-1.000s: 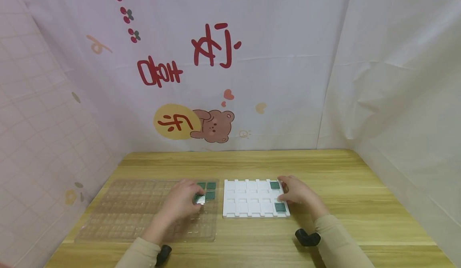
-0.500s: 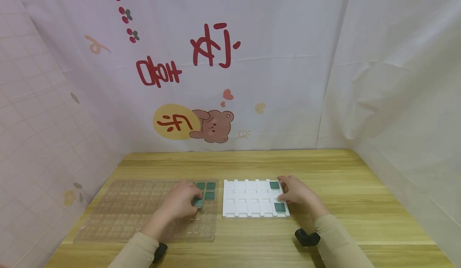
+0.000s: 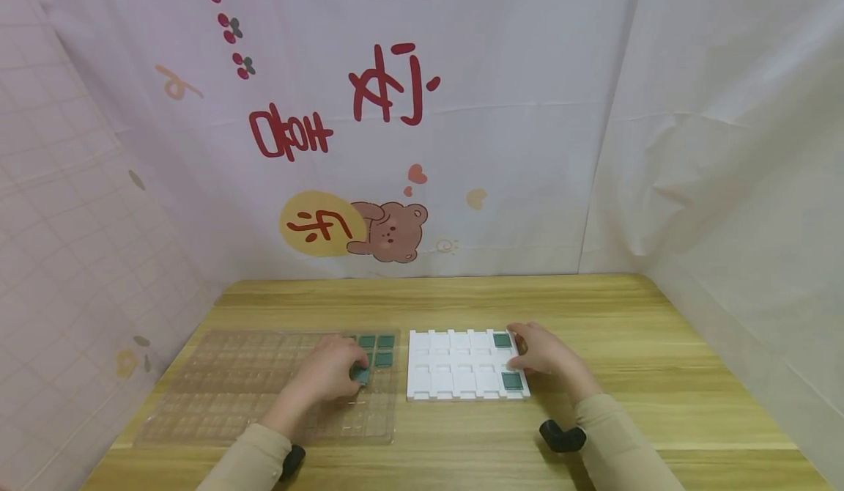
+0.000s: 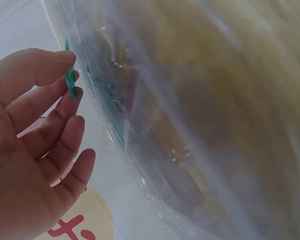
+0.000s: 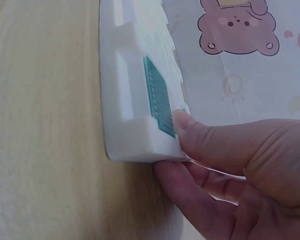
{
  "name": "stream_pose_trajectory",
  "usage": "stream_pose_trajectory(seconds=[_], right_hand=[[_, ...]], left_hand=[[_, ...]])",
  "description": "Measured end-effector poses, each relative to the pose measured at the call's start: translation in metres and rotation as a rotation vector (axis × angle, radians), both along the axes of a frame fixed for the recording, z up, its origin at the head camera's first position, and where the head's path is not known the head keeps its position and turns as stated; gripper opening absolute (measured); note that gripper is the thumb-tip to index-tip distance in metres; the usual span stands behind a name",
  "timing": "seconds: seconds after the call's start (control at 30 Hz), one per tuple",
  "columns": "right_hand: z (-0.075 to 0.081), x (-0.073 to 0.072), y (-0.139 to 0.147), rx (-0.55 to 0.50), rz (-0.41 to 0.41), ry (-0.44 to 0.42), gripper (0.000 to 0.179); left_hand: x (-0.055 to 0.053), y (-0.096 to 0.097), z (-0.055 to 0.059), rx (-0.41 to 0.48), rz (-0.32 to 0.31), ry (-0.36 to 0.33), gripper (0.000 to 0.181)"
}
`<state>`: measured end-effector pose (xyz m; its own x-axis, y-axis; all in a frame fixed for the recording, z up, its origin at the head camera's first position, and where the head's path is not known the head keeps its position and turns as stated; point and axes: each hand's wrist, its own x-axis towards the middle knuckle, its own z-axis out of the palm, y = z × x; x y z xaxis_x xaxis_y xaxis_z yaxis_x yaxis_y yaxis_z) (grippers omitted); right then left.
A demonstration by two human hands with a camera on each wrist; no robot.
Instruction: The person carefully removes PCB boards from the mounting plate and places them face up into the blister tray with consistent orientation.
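Observation:
In the head view my left hand (image 3: 330, 370) is over the right part of a clear plastic tray (image 3: 250, 385). Between thumb and fingers it pinches a small green square chip (image 3: 360, 375), which shows edge-on as a thin green chip (image 4: 70, 77) in the left wrist view. Several more green chips (image 3: 385, 359) lie in that tray's upper right pockets, partly hidden by the hand. My right hand (image 3: 543, 352) grips the right edge of a white tray (image 3: 455, 382), thumb on top and fingers at its side. Two green chips (image 3: 511, 381) sit in the white tray's right-hand column.
Both trays lie side by side on a wooden table (image 3: 461, 436), with a narrow gap between them. A printed white cloth (image 3: 527, 183) hangs behind the table and along both sides. Black devices (image 3: 563, 436) are worn at the wrists.
The chip in my left hand has tilted, its pale dotted face turning away to green, and has shifted slightly left and towards me. My right hand stays on the white tray.

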<state>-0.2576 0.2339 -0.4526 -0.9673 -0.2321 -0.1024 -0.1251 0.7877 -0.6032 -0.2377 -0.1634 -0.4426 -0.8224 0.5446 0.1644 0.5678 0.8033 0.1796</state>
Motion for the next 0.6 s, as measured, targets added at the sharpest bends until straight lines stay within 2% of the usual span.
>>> stream_pose_trajectory(seconds=[0.6], right_hand=[[-0.0023, -0.0003, 0.0005, -0.022, -0.014, -0.006, 0.072]], left_hand=[[0.0037, 0.0008, 0.0015, 0.058, 0.043, -0.081, 0.024]])
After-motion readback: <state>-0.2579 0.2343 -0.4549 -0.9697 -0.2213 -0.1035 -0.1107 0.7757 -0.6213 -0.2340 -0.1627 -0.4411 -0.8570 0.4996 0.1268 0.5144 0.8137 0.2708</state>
